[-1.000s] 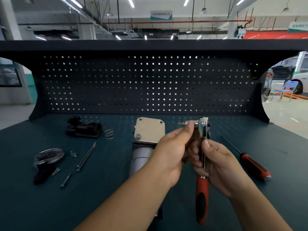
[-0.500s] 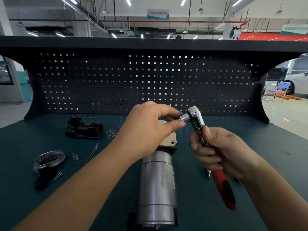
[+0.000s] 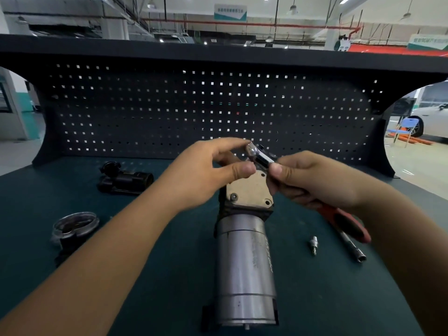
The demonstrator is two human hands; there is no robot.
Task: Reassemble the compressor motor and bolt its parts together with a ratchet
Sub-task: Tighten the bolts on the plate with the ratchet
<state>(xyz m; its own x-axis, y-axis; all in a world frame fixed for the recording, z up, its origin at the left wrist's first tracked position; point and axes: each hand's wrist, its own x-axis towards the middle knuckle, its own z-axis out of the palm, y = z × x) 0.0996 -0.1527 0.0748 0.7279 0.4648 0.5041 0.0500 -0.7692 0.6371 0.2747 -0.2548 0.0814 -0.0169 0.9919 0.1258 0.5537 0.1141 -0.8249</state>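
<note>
Your right hand (image 3: 312, 180) grips the ratchet (image 3: 258, 154) near its head; your left hand (image 3: 206, 173) curls there too, hold unclear. The compressor motor (image 3: 244, 263) lies at 6 o'clock on the counter (image 3: 315, 299). You're likely readying the ratchet; next, seat it squarely on a bolt (image 3: 234, 197).

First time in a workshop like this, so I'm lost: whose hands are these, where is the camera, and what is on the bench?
No robot here: a person works with bare hands, filmed by one camera worn on the head, looking forward and down. The right hand grips a red-handled ratchet; the left hand curls its fingers round the ratchet's metal head. Beneath them, on the workbench, lies the compressor motor. Left of it sit a black part and a round cap; right, a small bit and an extension bar.
</note>
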